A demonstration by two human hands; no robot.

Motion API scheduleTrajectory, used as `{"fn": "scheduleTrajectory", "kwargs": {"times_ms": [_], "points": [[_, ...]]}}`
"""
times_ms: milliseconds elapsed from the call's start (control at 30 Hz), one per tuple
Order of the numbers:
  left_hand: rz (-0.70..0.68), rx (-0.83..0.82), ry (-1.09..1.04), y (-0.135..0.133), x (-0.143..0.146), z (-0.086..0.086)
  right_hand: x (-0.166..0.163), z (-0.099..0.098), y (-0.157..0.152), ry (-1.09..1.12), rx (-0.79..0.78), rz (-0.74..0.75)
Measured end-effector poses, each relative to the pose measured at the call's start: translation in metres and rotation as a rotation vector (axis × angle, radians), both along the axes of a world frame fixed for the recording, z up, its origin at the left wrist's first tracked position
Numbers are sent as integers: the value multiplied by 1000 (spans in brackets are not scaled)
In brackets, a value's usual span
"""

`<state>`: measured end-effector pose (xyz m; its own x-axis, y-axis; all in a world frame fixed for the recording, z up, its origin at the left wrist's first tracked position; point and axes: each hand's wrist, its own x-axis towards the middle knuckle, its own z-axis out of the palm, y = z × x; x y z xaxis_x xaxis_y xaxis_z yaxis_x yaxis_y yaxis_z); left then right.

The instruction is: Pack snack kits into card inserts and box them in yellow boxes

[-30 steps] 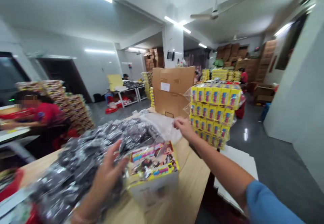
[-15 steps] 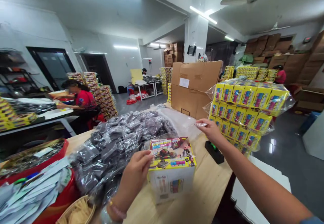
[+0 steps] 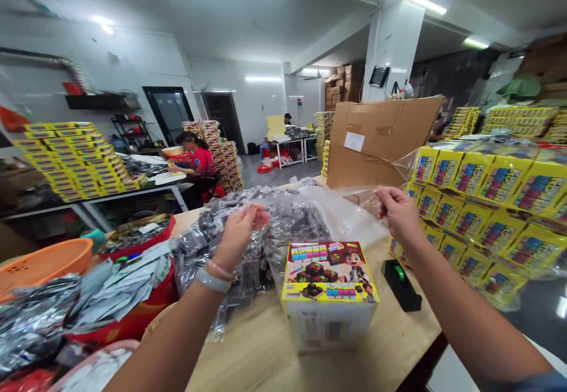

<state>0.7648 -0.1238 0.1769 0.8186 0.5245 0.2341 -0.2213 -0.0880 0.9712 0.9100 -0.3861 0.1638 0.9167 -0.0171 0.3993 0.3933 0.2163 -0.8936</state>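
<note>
My left hand [image 3: 241, 226] and my right hand [image 3: 398, 212] are both raised above the wooden table [image 3: 266, 350], each pinching an edge of a clear plastic bag [image 3: 323, 215] stretched between them. Below the bag stands a yellow and white toy box [image 3: 330, 294] with a cartoon picture on its lid. Behind my left hand lies a heap of dark sachets in clear wrap [image 3: 248, 232].
A black tape dispenser [image 3: 401, 286] sits right of the box. Wrapped stacks of yellow boxes [image 3: 487, 203] fill the right side. A big carton [image 3: 376, 141] stands behind. Red tubs [image 3: 137, 315] and an orange basket [image 3: 39, 259] are at left. A person in red [image 3: 199, 162] works at another table.
My left hand left the toy box and rose to grip the bag. My right hand lifted with the bag's other edge. The view turned left and down.
</note>
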Motion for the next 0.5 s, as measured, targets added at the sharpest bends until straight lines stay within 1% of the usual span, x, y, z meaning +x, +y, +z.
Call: {"fn": "scheduleTrajectory", "kwargs": {"times_ms": [67, 133, 200, 267, 433, 500], "points": [[-26, -35, 62, 7, 5, -9, 5, -4, -6, 3, -34, 0], [-14, -58, 70, 11, 6, -16, 9, -6, -12, -2, -44, -5], [24, -92, 39, 12, 5, -18, 11, -6, -15, -12, -52, -6], [22, -167, 0, 10, 3, -18, 11, -4, -18, -19, -75, -16], [-162, -438, -80, 3, -1, -17, 13, -8, -27, 24, -135, -108], [-205, -506, -95, 2, -1, -18, 15, -6, -33, 23, -221, -158]]}}
